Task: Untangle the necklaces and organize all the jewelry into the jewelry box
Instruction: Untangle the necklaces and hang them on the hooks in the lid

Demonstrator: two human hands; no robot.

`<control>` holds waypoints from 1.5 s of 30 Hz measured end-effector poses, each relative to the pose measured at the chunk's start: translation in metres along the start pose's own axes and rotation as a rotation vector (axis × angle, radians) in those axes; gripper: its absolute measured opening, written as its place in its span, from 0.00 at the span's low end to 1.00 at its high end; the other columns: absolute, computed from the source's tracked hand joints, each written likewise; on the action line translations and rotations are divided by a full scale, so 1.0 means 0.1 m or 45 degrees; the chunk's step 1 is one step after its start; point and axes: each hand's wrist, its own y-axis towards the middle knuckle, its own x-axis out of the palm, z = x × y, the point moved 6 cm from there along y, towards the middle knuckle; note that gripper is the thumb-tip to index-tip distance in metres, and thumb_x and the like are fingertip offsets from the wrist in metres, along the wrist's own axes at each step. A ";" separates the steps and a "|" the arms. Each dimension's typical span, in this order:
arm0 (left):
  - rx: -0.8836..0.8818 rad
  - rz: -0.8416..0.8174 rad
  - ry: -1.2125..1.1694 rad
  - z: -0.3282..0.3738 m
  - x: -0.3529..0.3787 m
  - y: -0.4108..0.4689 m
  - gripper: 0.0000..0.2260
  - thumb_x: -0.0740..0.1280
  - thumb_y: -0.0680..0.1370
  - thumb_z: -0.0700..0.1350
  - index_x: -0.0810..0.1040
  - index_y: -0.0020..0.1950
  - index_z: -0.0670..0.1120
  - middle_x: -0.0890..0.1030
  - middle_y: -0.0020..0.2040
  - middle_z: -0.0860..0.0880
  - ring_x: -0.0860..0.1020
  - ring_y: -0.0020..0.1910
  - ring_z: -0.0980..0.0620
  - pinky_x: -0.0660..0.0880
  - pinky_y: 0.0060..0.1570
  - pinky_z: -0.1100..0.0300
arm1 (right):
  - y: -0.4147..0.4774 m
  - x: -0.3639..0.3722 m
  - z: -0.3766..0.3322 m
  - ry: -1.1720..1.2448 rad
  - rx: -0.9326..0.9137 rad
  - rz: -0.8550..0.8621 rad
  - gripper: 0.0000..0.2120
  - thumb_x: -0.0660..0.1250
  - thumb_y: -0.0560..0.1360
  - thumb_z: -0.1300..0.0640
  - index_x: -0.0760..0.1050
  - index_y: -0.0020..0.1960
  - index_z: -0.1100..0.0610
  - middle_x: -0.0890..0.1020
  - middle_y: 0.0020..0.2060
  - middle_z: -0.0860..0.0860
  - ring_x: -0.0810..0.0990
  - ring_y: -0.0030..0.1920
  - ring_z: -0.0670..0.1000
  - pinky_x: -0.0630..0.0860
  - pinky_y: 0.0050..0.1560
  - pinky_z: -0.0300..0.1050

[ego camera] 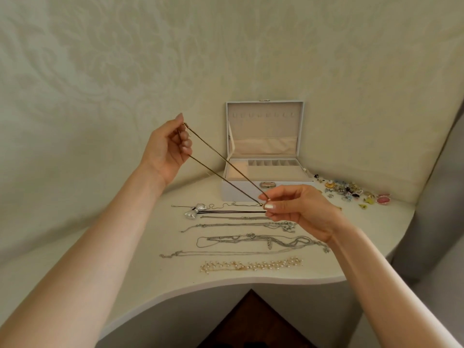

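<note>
Head view: a thin dark-gold chain necklace (224,160) is doubled into two taut strands and held in the air between both hands. Left hand (164,149) raised, fingers (186,141) curled round the clasp end. Right hand (298,209) lower, fingers (277,194) and thumb pinching the other end. Behind the right fingers: white jewelry box (266,129), lid open, cream lining. Below them on the surface (140,267): bow pendant necklace (198,210), silver chains (241,224) in rows, pearl necklace (251,266). To their right: a heap of small coloured pieces (351,192).
</note>
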 end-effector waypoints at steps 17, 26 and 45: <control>0.083 -0.233 -0.079 0.07 0.18 -0.01 0.08 0.59 0.80 0.42 0.77 0.47 0.43 0.75 0.31 0.54 0.67 0.25 0.60 0.62 0.23 0.71 | 0.00 0.04 -0.01 -0.160 -0.089 0.008 0.10 0.72 0.61 0.66 0.82 0.42 0.61 0.82 0.34 0.53 0.81 0.33 0.48 0.79 0.37 0.38; 0.221 -0.398 0.361 0.12 0.79 0.13 0.08 0.60 0.80 0.37 0.77 0.53 0.42 0.78 0.31 0.53 0.67 0.26 0.60 0.60 0.23 0.70 | 0.27 0.05 0.00 -0.276 -0.038 -0.011 0.06 0.71 0.70 0.60 0.78 0.47 0.58 0.85 0.47 0.55 0.82 0.48 0.49 0.78 0.52 0.42; 0.333 -0.449 1.123 0.26 1.32 0.84 0.04 0.65 0.78 0.40 0.80 0.46 0.44 0.78 0.39 0.48 0.73 0.32 0.58 0.70 0.32 0.67 | 1.31 -0.14 -1.36 -0.454 -0.290 0.195 0.09 0.70 0.72 0.51 0.80 0.47 0.56 0.81 0.34 0.49 0.79 0.39 0.47 0.72 0.50 0.45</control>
